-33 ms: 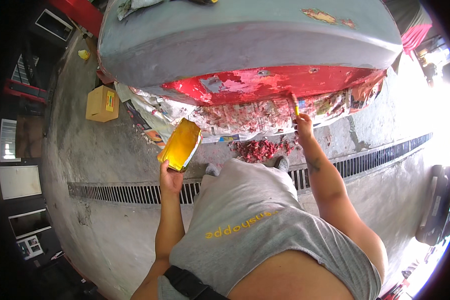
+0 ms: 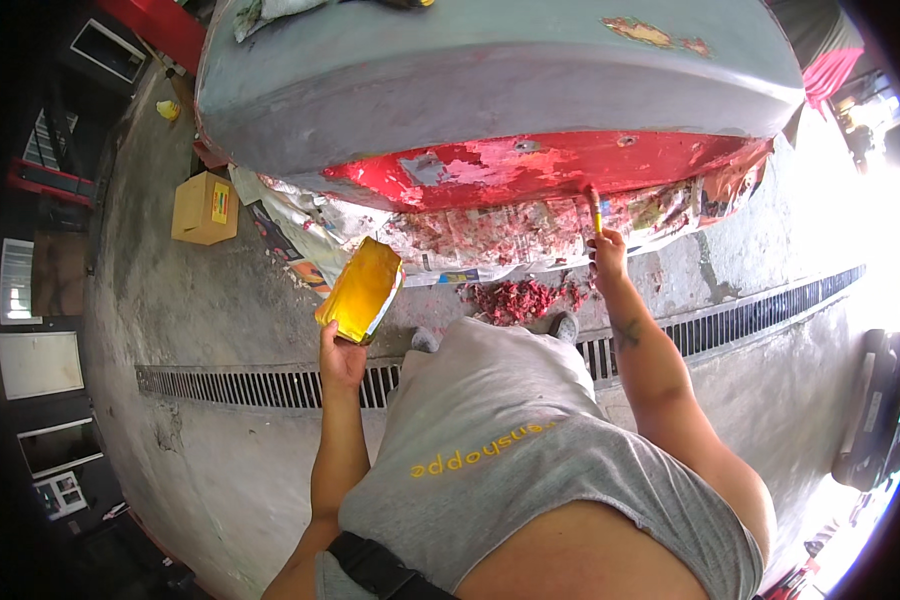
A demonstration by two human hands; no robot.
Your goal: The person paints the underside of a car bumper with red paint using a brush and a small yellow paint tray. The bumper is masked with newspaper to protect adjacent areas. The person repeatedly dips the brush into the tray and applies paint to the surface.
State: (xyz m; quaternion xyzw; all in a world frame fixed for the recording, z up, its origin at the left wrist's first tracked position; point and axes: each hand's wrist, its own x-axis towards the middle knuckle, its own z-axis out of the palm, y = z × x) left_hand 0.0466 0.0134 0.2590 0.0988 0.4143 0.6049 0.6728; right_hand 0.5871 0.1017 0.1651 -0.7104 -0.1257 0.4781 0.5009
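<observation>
Bare left hand [image 2: 343, 358] was palm-up, gripping, thumb [image 2: 331, 328] on top, other fingers hidden. Bare left forearm [image 2: 338, 440] ran nearly straight ahead. Bare right hand [image 2: 609, 257] reached further forward, fingers [image 2: 602, 244] curled in a grip; bare right forearm [image 2: 652, 355], dark mark [image 2: 629, 331] near wrist, angled inward.

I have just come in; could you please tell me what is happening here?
A person's left hand holds a yellow container. The right hand holds a brush, its bristles at the lower edge of a patchy red area on a large grey panel. Newspaper lies below, and red scraps lie on the floor.
</observation>
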